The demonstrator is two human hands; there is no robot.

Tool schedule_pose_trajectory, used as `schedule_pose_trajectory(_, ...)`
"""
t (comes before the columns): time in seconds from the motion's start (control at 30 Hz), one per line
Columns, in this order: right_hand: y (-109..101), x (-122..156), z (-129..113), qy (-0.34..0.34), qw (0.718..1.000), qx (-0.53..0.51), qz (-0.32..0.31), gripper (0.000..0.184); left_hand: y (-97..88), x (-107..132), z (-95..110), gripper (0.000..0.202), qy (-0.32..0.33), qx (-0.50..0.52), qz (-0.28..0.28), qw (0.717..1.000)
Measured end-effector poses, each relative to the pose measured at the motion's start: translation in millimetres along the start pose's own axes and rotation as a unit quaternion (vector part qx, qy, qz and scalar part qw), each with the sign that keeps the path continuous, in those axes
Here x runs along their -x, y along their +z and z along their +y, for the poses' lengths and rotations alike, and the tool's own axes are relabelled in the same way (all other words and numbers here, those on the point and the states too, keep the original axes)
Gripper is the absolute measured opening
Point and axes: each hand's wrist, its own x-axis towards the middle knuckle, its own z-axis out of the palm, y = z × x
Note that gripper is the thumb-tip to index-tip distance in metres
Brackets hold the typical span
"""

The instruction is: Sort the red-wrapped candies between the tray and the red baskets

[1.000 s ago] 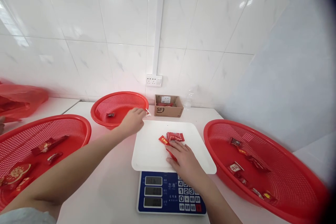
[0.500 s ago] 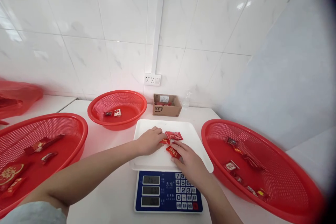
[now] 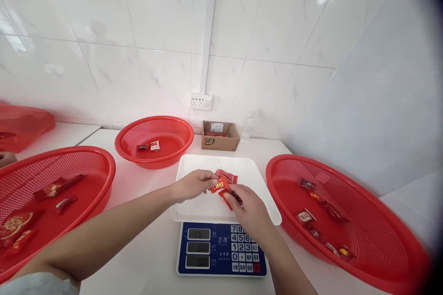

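My left hand (image 3: 192, 184) pinches a small red candy packet with yellow lettering (image 3: 218, 186) just above the white tray (image 3: 194, 203) of a blue digital scale (image 3: 221, 249). My right hand (image 3: 247, 205) is closed on another red packet (image 3: 231, 199) over the same tray. A third red packet (image 3: 226, 176) lies on the tray just behind both hands.
A small red mesh basket (image 3: 154, 140) at the back holds two packets. A large red basket (image 3: 51, 193) on the left and another (image 3: 346, 221) on the right hold several packets. A cardboard box (image 3: 220, 136) stands by the wall, a red plastic bag (image 3: 24, 122) at far left.
My left hand dropped a packet in the back basket, came back to the tray and picked up a red packet. My right hand lifted its packet off the tray.
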Motion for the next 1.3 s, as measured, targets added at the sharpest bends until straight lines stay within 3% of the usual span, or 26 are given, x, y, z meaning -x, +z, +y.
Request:
schedule_pose_trajectory(0.3, -3, 5, -12, -0.003, 0.999, -0.041, 0.017, 0.031, 9.7, 9, 8, 0.029, 0.025, 0.114, -0.069, 0.991)
schedule_pose_trajectory(0.4, -5, 8, -14, -0.011, 0.999, -0.046, 0.016, 0.03, 12.7, 13, 14, 0.027, 0.067, 0.071, -0.041, 0.994)
schedule_pose_trajectory(0.5, -7, 12, -14, -0.017, 0.998, -0.055, 0.011, 0.026, 9.4, 16, 16, 0.025, 0.104, -0.041, 0.014, 0.994)
schedule_pose_trajectory(0.6, -9, 13, -9, -0.017, 0.999, -0.037, 0.019, 0.022, -13.7, 14, 7, 0.026, 0.086, -0.209, 0.128, 0.966)
schedule_pose_trajectory(0.7, -9, 13, -1, -0.005, 0.999, 0.0, 0.034, 0.022, -55.9, 6, -15, 0.031, 0.037, -0.28, 0.248, 0.927)
schedule_pose_trajectory(0.8, -9, 11, 6, 0.004, 0.999, 0.031, 0.023, 0.024, -93.4, -1, -38, 0.03, 0.0, -0.327, 0.305, 0.894)
schedule_pose_trajectory(0.87, -9, 11, 10, 0.013, 0.999, 0.045, 0.011, 0.025, -100.3, -3, -46, 0.029, 0.006, -0.354, 0.302, 0.885)
schedule_pose_trajectory(0.97, -9, 10, 13, 0.029, 0.998, 0.057, -0.01, 0.027, -75.6, -1, -41, 0.025, 0.072, -0.378, 0.233, 0.893)
schedule_pose_trajectory(1.07, -7, 8, 15, 0.034, 0.997, 0.061, -0.025, 0.03, -27.0, 3, -23, 0.023, 0.168, -0.375, 0.118, 0.904)
schedule_pose_trajectory(1.13, -7, 6, 15, 0.032, 0.997, 0.064, -0.028, 0.031, 2.2, 3, -11, 0.025, 0.263, -0.379, 0.024, 0.887)
schedule_pose_trajectory(1.2, -7, 6, 15, 0.032, 0.997, 0.068, -0.03, 0.031, 21.5, 0, -5, 0.027, 0.301, -0.388, -0.008, 0.871)
schedule_pose_trajectory(1.3, -9, 7, 14, 0.039, 0.995, 0.081, -0.035, 0.032, 31.9, -8, -3, 0.025, 0.284, -0.403, -0.002, 0.87)
